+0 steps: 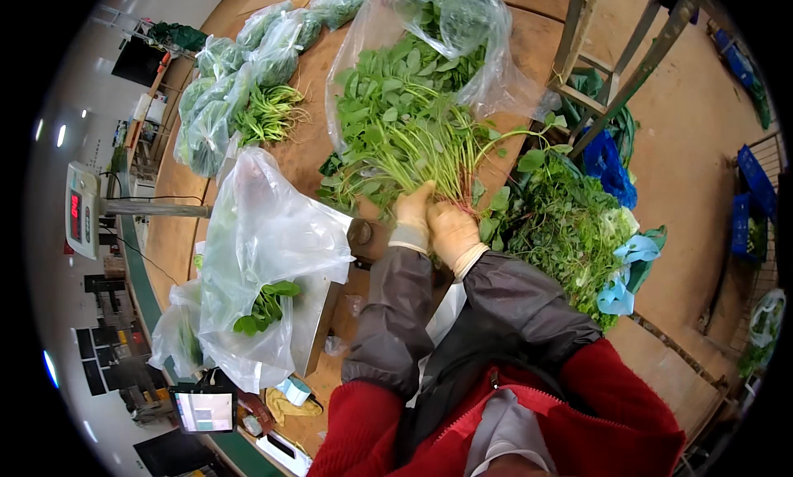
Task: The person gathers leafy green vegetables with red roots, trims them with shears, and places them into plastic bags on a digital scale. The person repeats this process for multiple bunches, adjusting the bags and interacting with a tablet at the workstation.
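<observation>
Leafy greens with long pale stems (pixel 429 151) lie heaped on the table in front of me, partly inside a large clear plastic bag (pixel 504 72). At the near, reddish stem ends, my left hand (pixel 411 211) in a cream glove is closed on the stems. Close beside it, my gloved right hand (pixel 454 236) is closed on the stem ends too, its fingertips mostly hidden by the stems. A filled clear bag (pixel 264 221) rests on the metal scale pan (pixel 312 324) to the left, with some green leaves (pixel 268 308) showing through its side.
Several bagged bunches of greens (pixel 219 105) stand on the wooden table (pixel 310 159) at the far left. The scale's display (pixel 81 211) is on a post at left. Loose trimmings (pixel 562 229) are piled at my right, beneath a wooden ladder-like frame (pixel 607 89). A tablet (pixel 205 411) stands at lower left.
</observation>
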Tool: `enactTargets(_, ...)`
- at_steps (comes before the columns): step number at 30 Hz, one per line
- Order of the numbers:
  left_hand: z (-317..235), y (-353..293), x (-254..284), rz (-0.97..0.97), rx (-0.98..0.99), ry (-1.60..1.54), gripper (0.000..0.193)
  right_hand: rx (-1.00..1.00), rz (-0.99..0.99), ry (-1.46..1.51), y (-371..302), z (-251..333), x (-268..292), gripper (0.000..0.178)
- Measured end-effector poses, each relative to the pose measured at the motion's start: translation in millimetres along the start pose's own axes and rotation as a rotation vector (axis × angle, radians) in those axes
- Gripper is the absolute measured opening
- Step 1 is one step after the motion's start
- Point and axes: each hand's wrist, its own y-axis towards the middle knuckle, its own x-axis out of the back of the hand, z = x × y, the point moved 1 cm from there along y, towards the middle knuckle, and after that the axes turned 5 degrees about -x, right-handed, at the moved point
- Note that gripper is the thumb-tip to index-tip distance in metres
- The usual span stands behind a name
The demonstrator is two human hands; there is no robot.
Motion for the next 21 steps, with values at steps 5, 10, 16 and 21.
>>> enactTargets(5,-25.1,-31.1,-12.3,-0.052,-0.16,-0.052,0.026,-0.065,-0.033,0.6,4.7,-37.7,37.8,0.03)
enactTargets(10,-27.6,-32.8,-1.3,-0.05,-0.081,-0.187,0.027,-0.336,0.068,0.528,53.9,-45.7,52.4,0.043)
enactTargets(16,-20.2,-33.9,-9.6,0.167,0.058,-0.26,0.029,-0.459,0.29,0.321,93.6,-10.8,39.0,0.05)
enactTargets(21,-20.7,-55.9,2.0,0.278,-0.017,-0.271,0.038,0.079,-0.003,0.49,81.1,13.1,35.4,0.024)
